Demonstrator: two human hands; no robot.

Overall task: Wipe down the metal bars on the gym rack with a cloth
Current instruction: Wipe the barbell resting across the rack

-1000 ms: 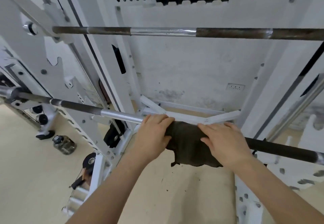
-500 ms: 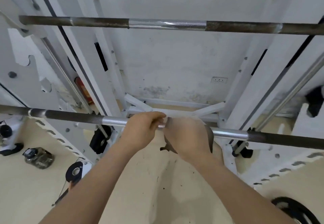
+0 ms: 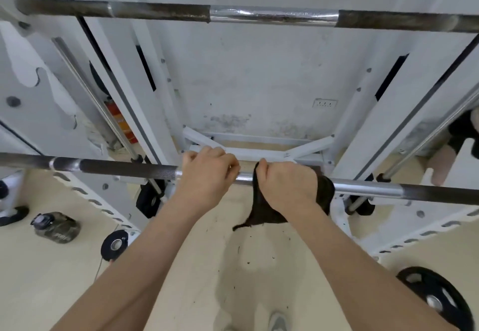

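Observation:
A lower barbell [image 3: 124,168] runs across the white gym rack [image 3: 145,77] at waist height, dark and knurled at the sides, shiny in the middle. My left hand [image 3: 204,175] grips its bare shiny middle. Just to the right, my right hand [image 3: 287,185] grips a dark cloth [image 3: 261,214] wrapped round the same bar; a corner of the cloth hangs below. A second, rusty bar [image 3: 259,16] with a shiny middle crosses higher up.
White uprights with holes stand left and right. On the beige floor lie a dark water jug [image 3: 55,227], a small black weight plate [image 3: 114,244] and a larger black plate [image 3: 435,302]. A wall socket [image 3: 325,103] sits on the stained back wall.
The cloth was spread under both hands a second ago; now my right hand holds it bunched round the bar alone and my left hand grips bare metal. The view shifted right.

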